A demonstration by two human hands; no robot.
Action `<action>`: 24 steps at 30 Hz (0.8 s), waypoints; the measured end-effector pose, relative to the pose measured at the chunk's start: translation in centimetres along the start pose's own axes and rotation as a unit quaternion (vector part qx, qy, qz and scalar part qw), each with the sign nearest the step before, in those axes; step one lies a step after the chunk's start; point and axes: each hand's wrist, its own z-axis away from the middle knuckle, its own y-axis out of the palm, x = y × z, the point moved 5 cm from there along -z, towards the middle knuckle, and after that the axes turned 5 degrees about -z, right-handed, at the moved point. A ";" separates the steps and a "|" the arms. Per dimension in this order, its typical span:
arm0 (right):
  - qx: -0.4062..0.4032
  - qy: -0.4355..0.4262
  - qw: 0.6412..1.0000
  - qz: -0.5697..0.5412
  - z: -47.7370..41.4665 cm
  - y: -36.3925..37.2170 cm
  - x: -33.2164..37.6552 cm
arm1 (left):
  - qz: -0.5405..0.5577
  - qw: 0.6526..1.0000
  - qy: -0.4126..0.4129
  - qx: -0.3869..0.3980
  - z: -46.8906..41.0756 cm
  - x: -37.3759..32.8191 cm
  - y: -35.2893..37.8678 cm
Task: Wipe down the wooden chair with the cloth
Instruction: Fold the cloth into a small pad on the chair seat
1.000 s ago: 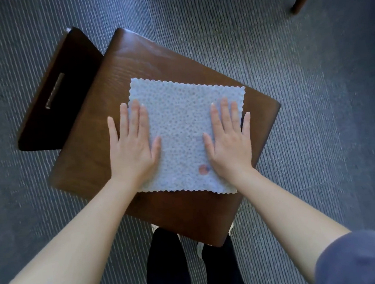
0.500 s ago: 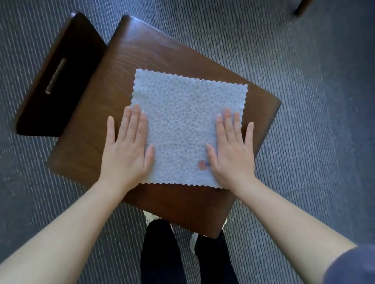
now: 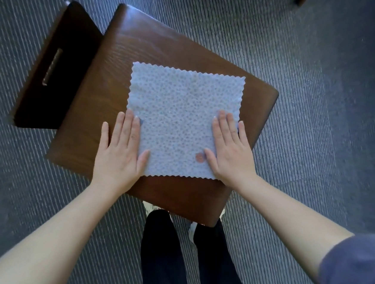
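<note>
Fingers (image 3: 125, 128) on both hands are straight and flat, not curled around anything. The left hand (image 3: 120, 160) presses on the left edge of the cloth (image 3: 187, 119), thumb and first finger on it and the other fingers on bare wood. The right hand (image 3: 230, 154) presses flat on the cloth's near right corner, with its little finger past the edge on the wood. The cloth is pale blue and bumpy, with wavy edges. It lies spread out flat on the seat of the wooden chair (image 3: 152, 55). A small pink spot (image 3: 199, 157) shows on the cloth just beside the right thumb. The chair is dark brown and shiny. Its back (image 3: 62, 50) is at the far left and has a thin slot (image 3: 52, 66) in it. The chair stands on a grey striped carpet (image 3: 314, 109). The person's legs in dark trousers (image 3: 162, 256) stand just by the seat's near edge, and bits of white shoes (image 3: 192, 231) peek out under it. A blue sleeve (image 3: 359, 260) covers the top of the right arm
</note>
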 end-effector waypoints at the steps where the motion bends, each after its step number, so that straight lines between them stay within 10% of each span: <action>1: 0.005 0.010 1.000 0.005 0.2 -0.2 -0.4 | -0.006 1.000 0.001 0.006 0.1 0.1 -0.1; 24: 0.050 -0.050 0.997 0.012 4.5 -3.7 0.8 | 0.010 0.979 0.202 -0.006 3.2 0.0 -4.4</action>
